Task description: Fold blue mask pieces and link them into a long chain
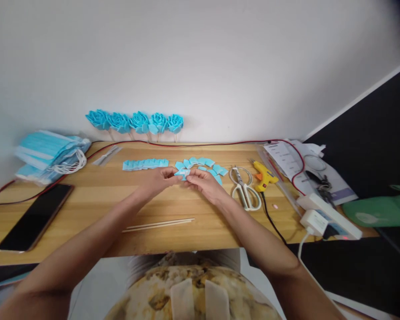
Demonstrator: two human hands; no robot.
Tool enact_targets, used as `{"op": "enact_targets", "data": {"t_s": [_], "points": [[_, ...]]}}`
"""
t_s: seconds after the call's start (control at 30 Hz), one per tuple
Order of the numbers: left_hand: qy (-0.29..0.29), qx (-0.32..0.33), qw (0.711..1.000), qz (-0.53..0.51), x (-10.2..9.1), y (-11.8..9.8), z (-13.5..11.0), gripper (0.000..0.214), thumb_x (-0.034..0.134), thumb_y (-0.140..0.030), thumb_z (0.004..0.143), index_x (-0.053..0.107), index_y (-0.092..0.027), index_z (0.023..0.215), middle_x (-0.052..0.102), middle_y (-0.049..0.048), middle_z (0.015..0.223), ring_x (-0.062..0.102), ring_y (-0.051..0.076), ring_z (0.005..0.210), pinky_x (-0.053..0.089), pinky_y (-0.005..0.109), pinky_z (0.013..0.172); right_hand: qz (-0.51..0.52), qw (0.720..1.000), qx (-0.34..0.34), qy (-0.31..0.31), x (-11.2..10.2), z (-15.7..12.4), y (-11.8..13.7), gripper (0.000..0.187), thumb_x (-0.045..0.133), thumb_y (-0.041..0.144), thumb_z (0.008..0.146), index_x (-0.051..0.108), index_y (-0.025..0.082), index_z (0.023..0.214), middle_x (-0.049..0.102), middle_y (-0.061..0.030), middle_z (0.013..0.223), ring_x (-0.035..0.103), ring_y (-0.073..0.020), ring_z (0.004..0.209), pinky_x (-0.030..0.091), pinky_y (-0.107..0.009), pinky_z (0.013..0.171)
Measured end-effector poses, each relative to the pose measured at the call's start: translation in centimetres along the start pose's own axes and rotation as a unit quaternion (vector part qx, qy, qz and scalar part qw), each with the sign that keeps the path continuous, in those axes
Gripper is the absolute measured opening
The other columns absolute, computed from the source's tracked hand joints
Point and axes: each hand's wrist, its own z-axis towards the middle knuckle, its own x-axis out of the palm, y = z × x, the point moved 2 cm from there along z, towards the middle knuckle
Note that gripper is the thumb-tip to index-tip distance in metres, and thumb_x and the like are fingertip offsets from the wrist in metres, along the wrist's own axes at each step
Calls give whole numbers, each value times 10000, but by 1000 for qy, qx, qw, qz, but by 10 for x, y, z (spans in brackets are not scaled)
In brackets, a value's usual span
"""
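Note:
Between my two hands, over the middle of the table, is a small blue fabric piece (183, 172) with a pale patch on it. My left hand (162, 178) pinches its left side, and the fingers of my right hand (202, 181) pinch its right side. Just behind my hands, several folded blue petals (202, 161) lie in a curve on the wood. A row of overlapping blue folded pieces (145, 164) lies to the left. White-handled scissors (245, 193) rest right of my right hand, beside a yellow glue gun (265, 176).
Several blue fabric flowers (140, 122) on sticks stand along the wall. Blue face masks (48, 153) are piled at left, behind a black phone (36, 218). Two thin sticks (158, 225) lie near the front edge. A power strip (333, 218) and papers (286, 155) occupy the right side.

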Motion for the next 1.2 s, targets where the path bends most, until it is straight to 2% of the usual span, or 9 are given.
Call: {"op": "enact_targets", "data": {"t_s": [0.1,0.2,0.3,0.37,0.57,0.77,0.9,1.07,1.2], "points": [[-27,4,1000,2,3,4,5,324,594,-517,761,641,-197,751,550,-25,631,480,135,621,376,250,586,-56,998,-17,25,0,-2,5,334,790,455,712,716,204,920,712,-10,889,660,-150,806,519,-278,748],[1,26,999,44,4,8,5,302,584,-492,785,622,-195,751,567,-21,664,514,144,654,389,253,609,-141,988,-55,21,-3,-3,9,330,698,487,801,718,219,992,713,-19,984,646,-158,859,504,-286,768],[20,29,996,83,4,13,2,314,564,-498,805,620,-196,744,554,-21,651,513,148,643,384,256,603,-229,969,-88,23,-4,-1,6,266,667,443,825,714,222,966,709,-2,893,618,-150,786,471,-281,733],[14,21,997,66,3,16,2,352,577,-541,792,616,-193,764,563,-15,671,514,151,655,391,260,620,-255,962,-97,27,-4,0,1,231,660,402,822,709,215,948,696,9,828,594,-139,729,446,-273,703],[4,6,999,-47,1,22,7,463,598,-652,732,551,-192,756,566,5,712,509,151,685,432,281,676,-237,969,-60,39,3,-1,-5,227,705,391,765,649,180,825,634,28,742,526,-106,651,404,-248,647],[5,25,998,-52,5,29,8,361,612,-540,757,576,-181,756,525,-20,628,474,126,598,382,258,592,-199,978,-42,50,6,-4,1,339,661,516,820,670,179,855,657,-4,765,584,-126,693,463,-270,697],[14,46,999,-22,7,31,6,313,609,-473,800,627,-163,759,544,-20,624,474,116,586,352,240,566,-235,969,-58,50,4,-4,2,286,663,460,827,682,176,843,657,-3,744,544,-109,644,439,-251,644],[-8,74,997,-14,7,30,6,306,612,-458,809,624,-160,743,548,-20,630,456,108,580,328,230,550,-235,969,-52,47,1,-1,-4,234,660,404,804,678,173,833,645,6,700,527,-101,599,427,-247,608],[3,90,995,-44,7,27,6,347,570,-509,845,620,-167,818,560,-10,694,494,123,635,393,236,593,-229,971,-63,17,-2,2,-6,209,672,395,790,672,188,818,647,10,683,540,-109,577,436,-260,598]]}}
